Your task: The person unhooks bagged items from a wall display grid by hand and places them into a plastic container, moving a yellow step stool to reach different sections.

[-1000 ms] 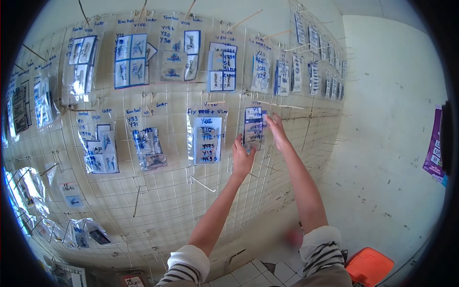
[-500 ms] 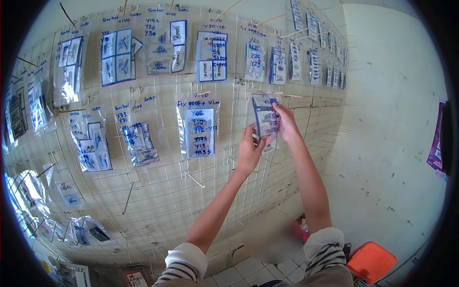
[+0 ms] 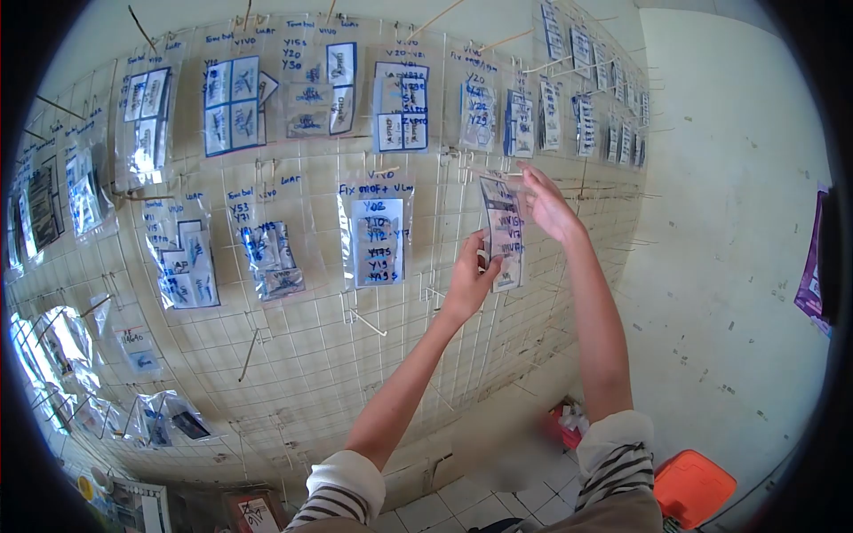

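Note:
A clear plastic bag [image 3: 505, 233] of small cards, with blue handwriting on it, hangs at the grid's middle right. My left hand [image 3: 471, 282] grips its lower left edge, thumb in front and fingers partly behind. Beside the bag's top right corner is my right hand [image 3: 553, 209], its fingers stretched up toward a wire hook [image 3: 508, 171]. Whether those fingertips touch the hook or the plastic is unclear. To the left hangs another labelled bag [image 3: 377, 235], marked "Fix onoF + VLm".
A wire grid [image 3: 293, 355] covers the wall, with rows of labelled bags [image 3: 235, 105] and bare hooks [image 3: 366, 322] jutting out. A plain wall [image 3: 729, 249] stands to the right. Below are an orange plastic item [image 3: 695, 487] and a red container [image 3: 562, 431] on the tiled floor.
My right hand has moved from the bag's right side up and outward toward the hook, its fingers straightening. The left hand still holds the bag, which now shows more of its front.

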Motion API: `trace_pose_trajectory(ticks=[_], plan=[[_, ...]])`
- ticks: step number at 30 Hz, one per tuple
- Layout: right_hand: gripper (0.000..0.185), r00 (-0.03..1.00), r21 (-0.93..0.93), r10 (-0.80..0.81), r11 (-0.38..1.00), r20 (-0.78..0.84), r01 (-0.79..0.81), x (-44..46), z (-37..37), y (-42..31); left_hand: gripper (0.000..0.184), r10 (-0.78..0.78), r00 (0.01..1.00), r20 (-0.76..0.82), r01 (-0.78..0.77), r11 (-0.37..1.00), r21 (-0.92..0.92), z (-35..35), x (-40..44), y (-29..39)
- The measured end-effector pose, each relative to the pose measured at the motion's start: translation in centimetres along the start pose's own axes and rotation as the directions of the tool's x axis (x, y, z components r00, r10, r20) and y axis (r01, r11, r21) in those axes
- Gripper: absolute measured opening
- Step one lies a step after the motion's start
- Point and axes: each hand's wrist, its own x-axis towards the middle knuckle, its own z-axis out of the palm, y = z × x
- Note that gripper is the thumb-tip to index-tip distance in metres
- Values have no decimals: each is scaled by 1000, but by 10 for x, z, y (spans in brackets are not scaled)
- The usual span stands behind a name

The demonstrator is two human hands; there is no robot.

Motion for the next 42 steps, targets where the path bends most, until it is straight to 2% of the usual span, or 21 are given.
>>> trace_pose_trajectory(ticks=[1,3,6,9,12,18,23,25,26,31,35,37,38,40,42], plan=[[58,1000,2,1,1000,6,-1,2,-2,-2,40,3,1000,10,-3,1000,5,-2,-1,-1],[57,988,-17,-18,1000,155,21,5,-2,-6,40,-14,1000,9,14,1000,-8,-3,-4,-2],[53,985,-99,40,995,167,-24,5,2,-8,41,-3,1000,21,3,1000,-3,-6,-5,-4],[50,972,-79,43,997,230,-26,10,4,-5,42,-5,999,42,4,1000,22,-6,-6,-2],[50,974,-130,22,991,226,8,7,11,-10,43,-38,998,53,38,999,0,-8,-6,2],[51,964,-37,20,999,267,-10,10,7,-3,44,-42,998,52,42,999,1,-11,-8,-5],[53,960,-63,-32,997,278,52,13,3,-4,43,-53,995,80,57,998,-41,-5,-5,0],[55,954,-69,-54,995,295,77,11,2,-9,43,-6,998,64,16,988,-154,0,-4,2],[50,954,-59,-22,997,298,42,10,2,-11,43,-4,998,67,15,987,-157,2,-3,3],[44,957,-87,1,996,289,26,15,4,-13,44,-104,990,94,124,961,-245,2,-5,15],[48,950,-84,28,996,311,-2,18,-3,-8,39,-177,978,112,195,964,-180,-2,-1,15],[50,948,-70,27,998,318,-5,22,-6,-1,36,-147,989,2,146,979,-145,0,9,15],[51,951,-77,22,997,309,2,23,-8,3,36,-145,989,2,144,979,-146,2,15,14],[52,963,-126,51,992,264,-18,13,0,-4,31,-231,965,-124,178,926,-333,4,32,24],[51,965,-127,57,992,257,-25,11,2,-4,30,-207,963,-170,140,930,-340,3,52,25]])
